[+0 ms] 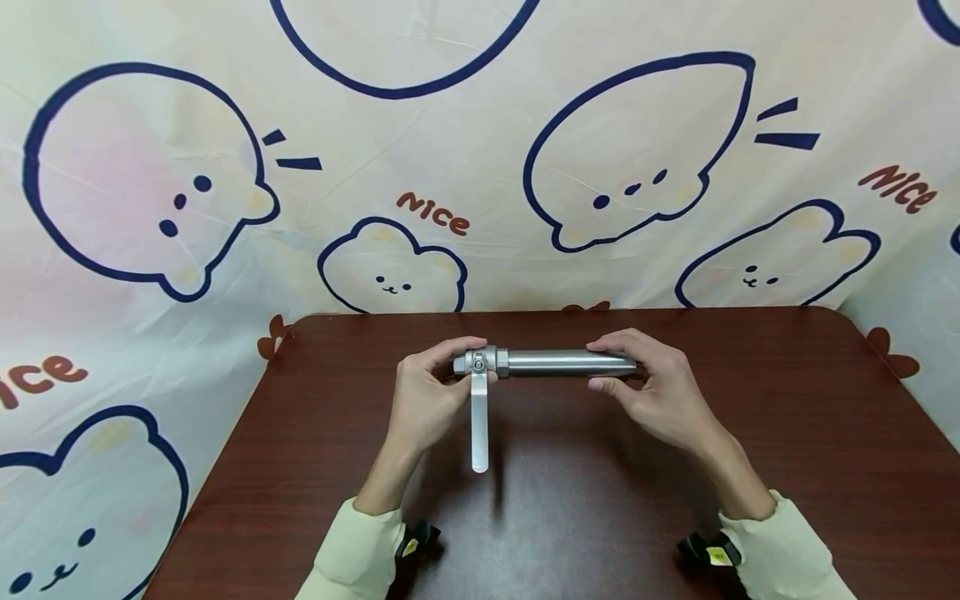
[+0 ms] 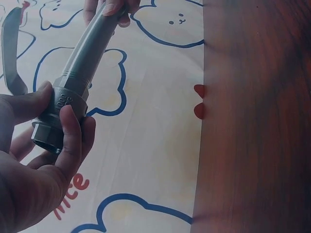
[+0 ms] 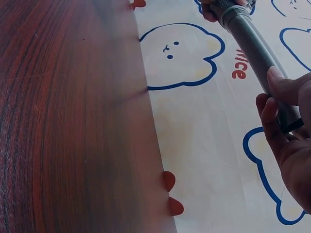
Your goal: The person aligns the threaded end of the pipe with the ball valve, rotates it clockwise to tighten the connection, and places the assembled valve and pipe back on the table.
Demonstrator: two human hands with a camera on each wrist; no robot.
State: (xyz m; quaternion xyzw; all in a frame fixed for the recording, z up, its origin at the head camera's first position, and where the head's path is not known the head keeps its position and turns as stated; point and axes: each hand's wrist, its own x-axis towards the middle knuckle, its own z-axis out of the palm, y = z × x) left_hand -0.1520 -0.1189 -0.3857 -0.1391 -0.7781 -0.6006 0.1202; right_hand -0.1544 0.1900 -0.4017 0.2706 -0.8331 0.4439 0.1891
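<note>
A metal ball valve [image 1: 491, 360] is joined to a smooth steel pipe [image 1: 558, 362], both held level above the table. My left hand [image 1: 427, 396] grips the valve body at its left end, thumb and fingers round it; the left wrist view shows raised lettering on the body [image 2: 63, 99] and a hex end [image 2: 47, 136]. From the valve, a flat lever handle [image 1: 480, 425] points toward me. My right hand [image 1: 660, 387] pinches the pipe's right end between thumb and fingers. In the right wrist view that pipe [image 3: 257, 51] slants down to its end in the palm.
A dark reddish-brown wooden table [image 1: 570, 500] lies under the hands. Behind it hangs a pale cloth [image 1: 487, 150] with blue-outlined cartoon animals. Black wrist straps [image 1: 708, 550] with yellow labels sit at both sleeve cuffs.
</note>
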